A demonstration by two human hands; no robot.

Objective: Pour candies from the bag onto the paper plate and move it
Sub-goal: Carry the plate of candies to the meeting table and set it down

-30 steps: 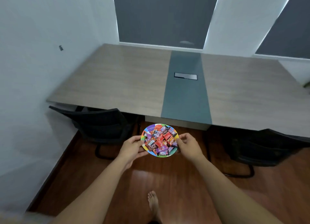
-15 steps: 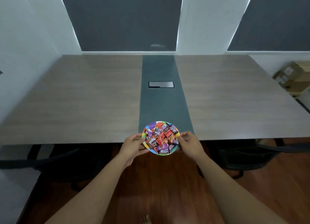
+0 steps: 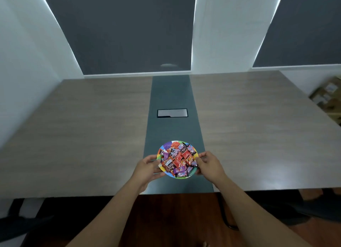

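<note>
A colourful paper plate piled with red and purple wrapped candies is over the near part of the table's dark centre strip. My left hand grips its left rim and my right hand grips its right rim. I cannot tell whether the plate touches the table or hovers just above it. No candy bag is in view.
The long wooden table has a dark centre strip with a cable hatch. Black chairs are tucked under the near edge on both sides. Cardboard boxes sit at the far right. White walls and dark blinds lie behind.
I have come up to the table and the plate has moved forward, from over the floor to over the table's near centre strip. Both hands keep their grip.
</note>
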